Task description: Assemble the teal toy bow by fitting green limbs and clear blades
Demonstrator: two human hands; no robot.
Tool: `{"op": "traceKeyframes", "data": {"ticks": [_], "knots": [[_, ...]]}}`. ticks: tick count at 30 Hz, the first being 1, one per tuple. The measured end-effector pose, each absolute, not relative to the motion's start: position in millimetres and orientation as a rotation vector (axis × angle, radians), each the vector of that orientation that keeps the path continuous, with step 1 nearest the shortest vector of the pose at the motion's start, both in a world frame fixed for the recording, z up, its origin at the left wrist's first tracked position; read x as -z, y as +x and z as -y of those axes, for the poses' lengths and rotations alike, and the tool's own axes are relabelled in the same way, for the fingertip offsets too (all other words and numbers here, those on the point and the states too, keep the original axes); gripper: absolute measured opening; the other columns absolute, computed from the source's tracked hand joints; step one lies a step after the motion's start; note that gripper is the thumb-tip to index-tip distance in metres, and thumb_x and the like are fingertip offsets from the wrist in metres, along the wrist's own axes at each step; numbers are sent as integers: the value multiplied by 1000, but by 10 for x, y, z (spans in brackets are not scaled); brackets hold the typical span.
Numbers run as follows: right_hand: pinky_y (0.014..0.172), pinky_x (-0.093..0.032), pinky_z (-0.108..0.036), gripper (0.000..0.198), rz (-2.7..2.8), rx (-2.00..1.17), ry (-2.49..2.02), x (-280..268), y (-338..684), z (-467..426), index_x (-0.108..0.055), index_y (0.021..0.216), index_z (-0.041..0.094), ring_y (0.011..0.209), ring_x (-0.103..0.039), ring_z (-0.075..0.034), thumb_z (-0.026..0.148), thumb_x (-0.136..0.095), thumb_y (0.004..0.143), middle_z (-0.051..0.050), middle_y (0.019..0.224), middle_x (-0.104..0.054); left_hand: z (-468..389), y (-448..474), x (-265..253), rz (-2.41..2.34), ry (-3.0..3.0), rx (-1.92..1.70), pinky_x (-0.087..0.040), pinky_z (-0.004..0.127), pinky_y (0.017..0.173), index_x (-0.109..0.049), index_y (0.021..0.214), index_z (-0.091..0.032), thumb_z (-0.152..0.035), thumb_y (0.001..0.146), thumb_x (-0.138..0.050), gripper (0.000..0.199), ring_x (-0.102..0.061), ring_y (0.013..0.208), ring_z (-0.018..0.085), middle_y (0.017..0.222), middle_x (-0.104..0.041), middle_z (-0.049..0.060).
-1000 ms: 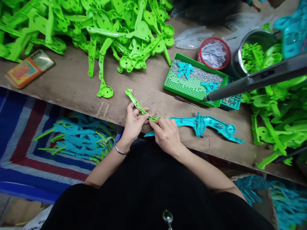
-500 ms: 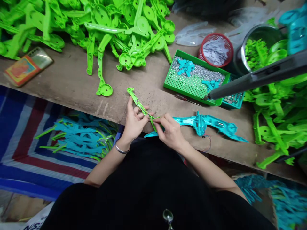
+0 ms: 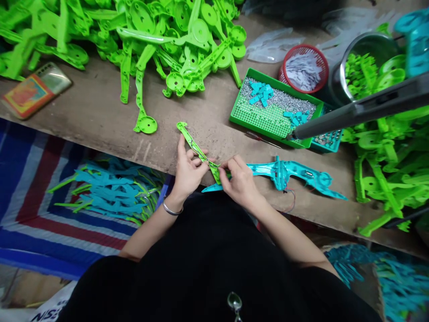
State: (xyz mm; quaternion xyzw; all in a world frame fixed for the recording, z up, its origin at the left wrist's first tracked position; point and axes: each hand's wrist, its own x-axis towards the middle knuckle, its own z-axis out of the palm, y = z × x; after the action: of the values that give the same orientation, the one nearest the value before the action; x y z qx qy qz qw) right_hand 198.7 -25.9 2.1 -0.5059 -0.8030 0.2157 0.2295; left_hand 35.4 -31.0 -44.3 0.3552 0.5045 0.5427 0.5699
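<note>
My left hand (image 3: pixel 189 172) is closed around a long, narrow green plastic piece (image 3: pixel 194 145), its inner side facing up. A thin dark wire (image 3: pixel 202 154) runs along the piece's hollow. At the lower end, my right hand (image 3: pixel 238 179) pinches what looks like the end of this wire; its fingertips partly hide it. Beneath and to the right lies a turquoise bow-shaped plastic shell (image 3: pixel 303 171) on the table, with a small metal cylinder and thin red and dark wires on it. My right hand covers part of its left limb.
Green shells (image 3: pixel 197 33) are heaped at the back left, near a phone (image 3: pixel 36 89). A green basket (image 3: pixel 241 112) holds screws and turquoise bits; a screwdriver (image 3: pixel 258 137) lies before it. A red basket (image 3: pixel 284 71), metal pot (image 3: pixel 342 85) and dark tool (image 3: pixel 355 107) occupy the right.
My right hand has moved slightly right, away from the green piece, still pinching. My left hand keeps its hold almost unmoved.
</note>
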Motion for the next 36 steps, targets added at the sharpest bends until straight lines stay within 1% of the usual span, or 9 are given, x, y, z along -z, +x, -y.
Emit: {"op": "traceKeyframes", "data": {"ticks": [7, 10, 13, 16, 18, 22, 28, 32, 36], "knots": [[53, -28, -31, 25, 2513, -319, -1575, -132, 1889, 287, -62, 81, 17, 64, -51, -16, 21, -44, 97, -8, 82, -59, 318, 370, 404, -1222, 823, -1260, -61, 26, 78, 3, 156, -40, -20, 79, -76, 112, -73, 87, 14, 113, -62, 3], [54, -30, -31, 27, 2708, -209, -1416, -206, 1925, 327, -65, 84, 16, 68, -52, -17, 17, -42, 98, -9, 81, -60, 319, 378, 363, -1247, 829, -1256, -61, 25, 76, 3, 157, -41, -19, 80, -74, 111, -73, 88, 15, 114, -62, 4], [54, -35, -31, 26, 2773, -146, -1319, -239, 2001, 403, -68, 101, 12, 70, -55, -18, 18, -43, 96, -11, 85, -63, 317, 379, 321, -1261, 838, -1252, -62, 27, 79, -3, 157, -40, -19, 81, -74, 106, -73, 86, 14, 116, -62, 5], [55, -40, -29, 31, 2682, -260, -1295, -210, 2103, 463, -67, 114, 11, 72, -59, -18, 19, -44, 96, -11, 88, -65, 317, 380, 299, -1272, 862, -1235, -62, 29, 81, -14, 156, -37, -19, 81, -74, 97, -73, 90, 16, 117, -62, 6], [60, -45, -28, 28, 2533, -434, -1336, -174, 2171, 461, -69, 110, 12, 73, -60, -17, 20, -45, 97, -10, 87, -64, 316, 385, 302, -1278, 872, -1229, -63, 29, 81, -25, 154, -34, -19, 80, -74, 89, -72, 91, 16, 116, -62, 6], [68, -47, -28, 23, 2256, -661, -1448, -133, 2230, 362, -71, 87, 14, 72, -60, -16, 20, -50, 94, -7, 78, -63, 298, 370, 335, -1303, 893, -1218, -62, 26, 78, -42, 144, -29, -19, 78, -74, 74, -71, 88, 14, 114, -60, 5], [67, -41, -30, 14, 2269, -808, -1707, -212, 2124, 168, -68, 77, 15, 69, -61, -18, 15, -55, 84, -8, 76, -69, 304, 236, 183, -1600, 1279, -1045, -59, 27, 71, -45, 144, -23, -26, 80, -74, 70, -65, 73, 12, 99, -63, 3], [66, -38, -30, 14, 2347, -868, -1796, -276, 2083, 95, -68, 79, 15, 69, -62, -20, 16, -55, 84, -9, 77, -71, 456, 324, 9, -1608, 1854, -1033, -51, 44, 99, -50, 142, -20, -32, 88, -66, 57, -64, 104, 26, 112, -68, 10], [67, -38, -30, 15, 2390, -907, -1740, -298, 2140, 54, -67, 82, 16, 71, -62, -19, 16, -53, 89, -8, 78, -70, 599, 476, 34, -1333, 2179, -854, -37, 52, 114, -32, 154, -18, -32, 93, -58, 68, -56, 128, 31, 136, -61, 16]]}}
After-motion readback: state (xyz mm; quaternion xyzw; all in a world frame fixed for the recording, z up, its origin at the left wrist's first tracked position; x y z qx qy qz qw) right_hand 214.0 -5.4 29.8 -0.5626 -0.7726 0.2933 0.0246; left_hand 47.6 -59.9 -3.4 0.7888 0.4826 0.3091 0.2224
